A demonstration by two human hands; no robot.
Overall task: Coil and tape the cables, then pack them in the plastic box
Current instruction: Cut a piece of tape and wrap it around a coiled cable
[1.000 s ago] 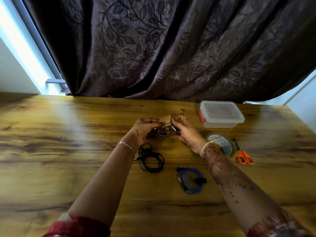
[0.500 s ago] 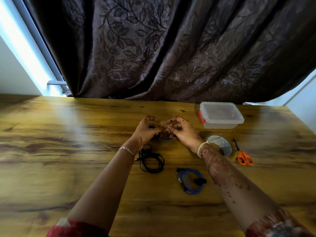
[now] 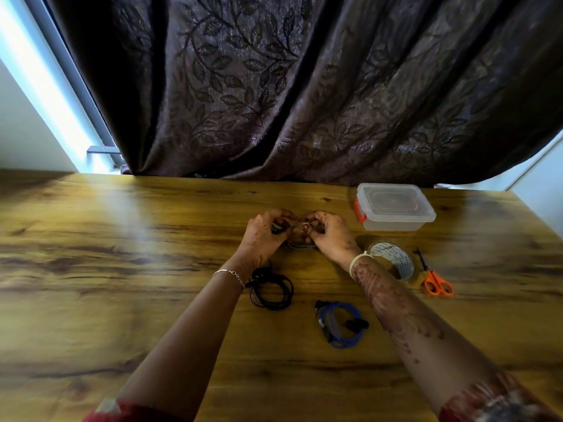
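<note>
Left hand [image 3: 268, 237], right hand [image 3: 330, 236], fingers curled, both pinching 1 grey cable coil [image 3: 300, 247], lidded plastic box [image 3: 396, 222] nearby

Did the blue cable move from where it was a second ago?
No. The blue cable lies in the same spot as before, nearer the person than the tape roll and to the left of the scissors.

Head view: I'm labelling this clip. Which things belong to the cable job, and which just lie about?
Job: grey cable held by left hand and right hand, black cable, blue cable, tape roll, scissors, plastic box.
Just there: curtain, bracelet.
</note>
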